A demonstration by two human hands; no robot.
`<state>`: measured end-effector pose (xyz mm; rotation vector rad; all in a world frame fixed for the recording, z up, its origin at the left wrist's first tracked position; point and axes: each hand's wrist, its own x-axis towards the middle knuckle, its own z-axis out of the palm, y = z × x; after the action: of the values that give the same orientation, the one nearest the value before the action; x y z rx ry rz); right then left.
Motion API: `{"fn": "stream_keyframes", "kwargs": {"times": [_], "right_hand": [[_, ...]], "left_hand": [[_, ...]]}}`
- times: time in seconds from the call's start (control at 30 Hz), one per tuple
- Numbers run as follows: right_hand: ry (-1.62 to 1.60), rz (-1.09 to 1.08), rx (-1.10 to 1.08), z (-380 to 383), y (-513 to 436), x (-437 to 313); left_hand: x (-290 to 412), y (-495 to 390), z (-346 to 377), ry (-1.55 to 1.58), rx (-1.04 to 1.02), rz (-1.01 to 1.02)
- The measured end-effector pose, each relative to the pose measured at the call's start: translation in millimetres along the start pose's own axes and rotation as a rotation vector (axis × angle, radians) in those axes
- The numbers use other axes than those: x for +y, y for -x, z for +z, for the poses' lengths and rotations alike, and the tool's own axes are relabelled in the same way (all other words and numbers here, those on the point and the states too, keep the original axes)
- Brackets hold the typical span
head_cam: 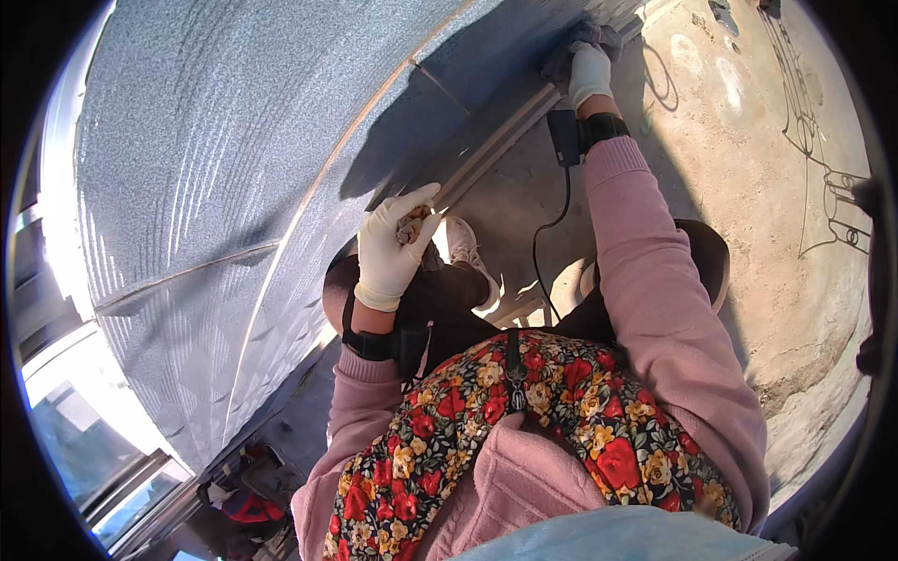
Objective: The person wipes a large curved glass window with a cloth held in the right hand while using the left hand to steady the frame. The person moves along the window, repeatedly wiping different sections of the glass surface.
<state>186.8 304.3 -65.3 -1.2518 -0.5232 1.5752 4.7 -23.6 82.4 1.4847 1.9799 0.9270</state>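
Both hands wear white gloves. My left hand [396, 249], at the centre left, holds a crumpled brownish-grey rag [414, 226] between thumb and fingers, close to the tiled wall. My right hand [590, 71] is stretched out to the top, its fingers closed on a dark grey cloth [561, 64] at the foot of the wall. The wall is faced with speckled grey tiles [210, 140], with light brown joints between them. A black strap with a small dark box sits on each wrist. The underside of the right fingers is hidden.
A narrow ledge [491, 151] runs along the wall's foot. Concrete floor [736, 175] spreads at the right, crossed by shadows. A black cable [537, 245] hangs from the right wrist box. Windows [91, 449] stand at the lower left, near a pile of mixed items [252, 505].
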Motion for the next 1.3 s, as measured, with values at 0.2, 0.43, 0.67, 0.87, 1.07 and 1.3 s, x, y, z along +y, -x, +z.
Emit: {"fn": "stream_keyframes", "kwargs": {"times": [0.2,0.43,0.67,0.87,1.07,1.3], "right_hand": [[0.063,0.245,0.007,-23.8,-29.0,68.4],[0.033,0.458,-0.175,-3.9,50.6,146.7],[0.251,0.543,-0.260,16.7,78.7,112.1],[0.248,0.124,-0.211,31.5,81.3,-0.7],[0.211,-0.115,-0.354,56.6,168.0,-70.8],[0.583,-0.693,-0.390,69.8,239.8,-40.1]], "left_hand": [[-5.3,0.1,-0.6,0.036,-0.044,0.026],[-4.3,1.9,-0.7,0.049,0.008,0.028],[-4.4,10.7,-9.7,0.074,-0.009,0.052],[-9.9,23.3,-19.1,0.015,0.035,0.078],[-9.4,26.5,-20.3,0.041,0.076,0.128],[-5.5,29.2,-19.5,0.048,0.103,0.130]]}}
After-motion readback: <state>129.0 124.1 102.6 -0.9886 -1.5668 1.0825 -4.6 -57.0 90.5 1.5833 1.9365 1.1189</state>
